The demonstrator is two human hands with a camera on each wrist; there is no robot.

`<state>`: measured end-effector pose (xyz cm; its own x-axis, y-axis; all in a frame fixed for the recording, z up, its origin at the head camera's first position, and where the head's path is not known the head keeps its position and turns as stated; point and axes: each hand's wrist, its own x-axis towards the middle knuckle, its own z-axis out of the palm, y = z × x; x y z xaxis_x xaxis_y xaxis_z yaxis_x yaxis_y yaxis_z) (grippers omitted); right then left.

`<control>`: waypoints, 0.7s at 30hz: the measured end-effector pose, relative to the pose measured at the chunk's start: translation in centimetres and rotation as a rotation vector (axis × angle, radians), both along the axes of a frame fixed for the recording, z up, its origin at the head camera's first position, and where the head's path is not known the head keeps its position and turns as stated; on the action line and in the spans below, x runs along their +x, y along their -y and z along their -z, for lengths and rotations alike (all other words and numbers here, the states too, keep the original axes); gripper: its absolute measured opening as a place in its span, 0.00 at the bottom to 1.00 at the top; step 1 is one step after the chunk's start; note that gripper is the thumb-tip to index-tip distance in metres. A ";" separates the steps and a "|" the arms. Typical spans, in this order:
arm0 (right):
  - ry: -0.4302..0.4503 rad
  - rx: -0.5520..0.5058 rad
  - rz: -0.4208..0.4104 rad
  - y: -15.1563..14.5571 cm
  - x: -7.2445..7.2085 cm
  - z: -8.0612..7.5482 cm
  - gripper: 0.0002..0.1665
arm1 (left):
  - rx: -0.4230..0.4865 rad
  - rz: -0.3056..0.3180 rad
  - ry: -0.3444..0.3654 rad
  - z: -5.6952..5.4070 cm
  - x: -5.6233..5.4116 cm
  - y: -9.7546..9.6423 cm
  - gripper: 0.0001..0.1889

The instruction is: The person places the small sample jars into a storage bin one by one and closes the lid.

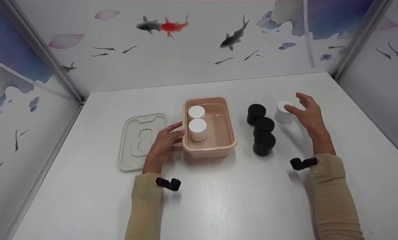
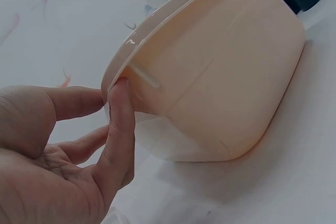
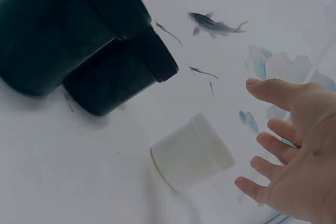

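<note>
A peach plastic container [image 1: 232, 130] stands on the table with two white lidded jars [image 1: 197, 128] along its left side. My left hand [image 1: 167, 141] pinches the container's rim at the left, seen close in the left wrist view with thumb and a finger at the lip [image 2: 118, 69]. Another white jar [image 3: 189, 153] stands upright on the table at the right. Beside it my right hand [image 1: 309, 115] is spread, fingers apart; the right wrist view shows a gap between fingertips and jar. Several black jars [image 1: 264, 143] stand in a row between container and white jar.
A pale grey, translucent lid [image 1: 127, 146] lies flat to the left of the container, partly under my left hand and wrist. Printed panels [image 1: 199, 63] with fish wall in the table [image 1: 212, 200] at the back and both sides.
</note>
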<state>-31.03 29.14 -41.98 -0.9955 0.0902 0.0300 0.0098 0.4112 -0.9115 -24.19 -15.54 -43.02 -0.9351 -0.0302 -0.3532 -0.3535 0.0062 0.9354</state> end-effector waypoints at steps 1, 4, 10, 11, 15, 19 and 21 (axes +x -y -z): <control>0.013 -0.001 -0.005 -0.1 -0.1 0.2 0.53 | 0.003 0.000 0.000 0.0 0.0 0.0 0.24; 0.060 -0.001 -0.018 -0.2 -0.4 0.9 0.56 | 0.009 0.001 0.002 0.0 0.0 0.0 0.24; 0.156 -0.069 -0.035 -0.1 -0.8 1.9 0.60 | 0.005 0.005 0.006 0.0 0.0 0.1 0.25; 0.167 -0.080 -0.039 0.0 -0.9 2.0 0.61 | 0.006 0.003 0.005 0.0 0.0 0.1 0.25; 0.184 -0.085 -0.046 0.0 -1.0 2.6 0.60 | 0.020 0.004 0.000 0.1 0.1 0.0 0.25; 0.180 -0.057 -0.046 0.0 -1.3 2.9 0.59 | 0.043 0.005 -0.007 0.1 0.1 0.0 0.26; 0.177 -0.047 -0.039 0.1 -1.4 3.1 0.58 | 0.047 0.001 -0.009 0.2 0.0 -0.1 0.26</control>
<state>-32.43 29.09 -45.04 -0.9876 0.0484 -0.1493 0.1566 0.3713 -0.9152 -24.20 -15.48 -43.19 -0.9383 -0.0125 -0.3456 -0.3449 -0.0378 0.9379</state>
